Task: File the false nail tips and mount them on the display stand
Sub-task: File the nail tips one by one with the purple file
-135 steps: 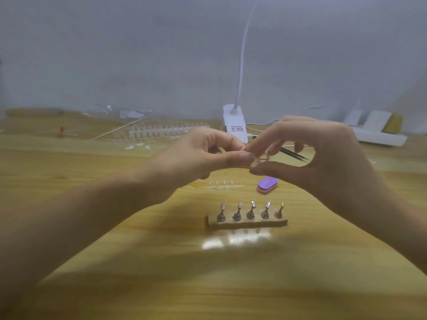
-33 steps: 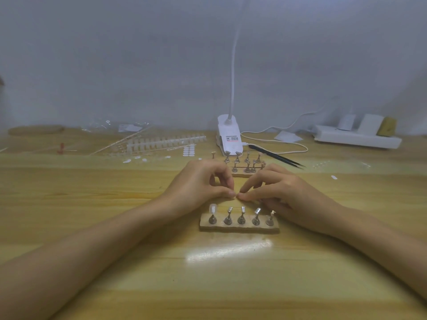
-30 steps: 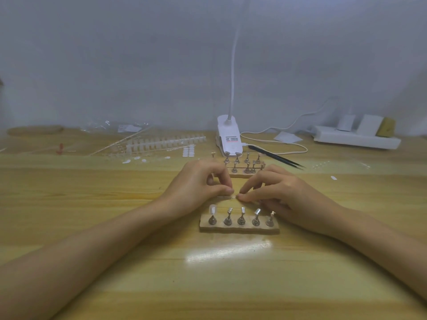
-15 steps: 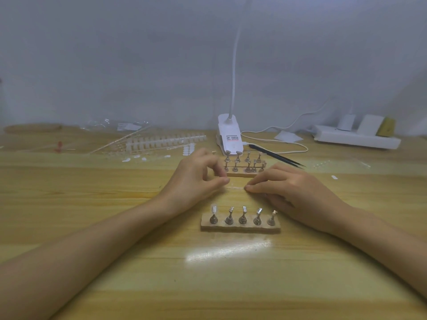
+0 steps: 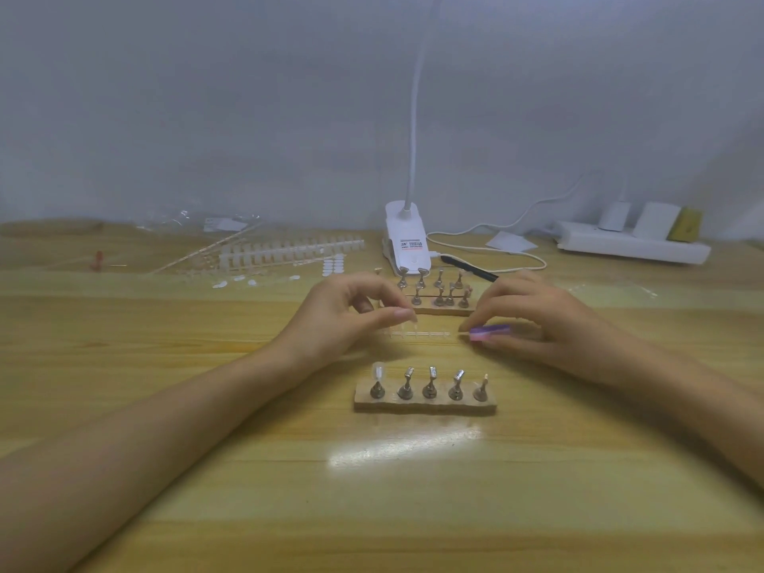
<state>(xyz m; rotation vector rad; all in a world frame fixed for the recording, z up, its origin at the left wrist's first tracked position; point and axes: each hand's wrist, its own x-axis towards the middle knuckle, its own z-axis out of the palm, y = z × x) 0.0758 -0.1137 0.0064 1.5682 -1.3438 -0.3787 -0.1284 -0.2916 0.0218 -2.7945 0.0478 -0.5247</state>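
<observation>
Right hand (image 5: 537,320) newly around file (image 5: 490,332)

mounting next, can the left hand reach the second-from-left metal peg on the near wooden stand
Likely yes: left hand sits just behind the wooden stand, nothing between it and the bare second-from-left metal peg.

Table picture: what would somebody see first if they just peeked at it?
Two hands meet mid-table: the left hand seems to pinch a tiny clear tip, and the right hand holds a purple file block. Nearer the camera sits a wooden display stand with five metal pegs, only the leftmost wearing a nail tip. A white clip lamp stands behind.
</observation>
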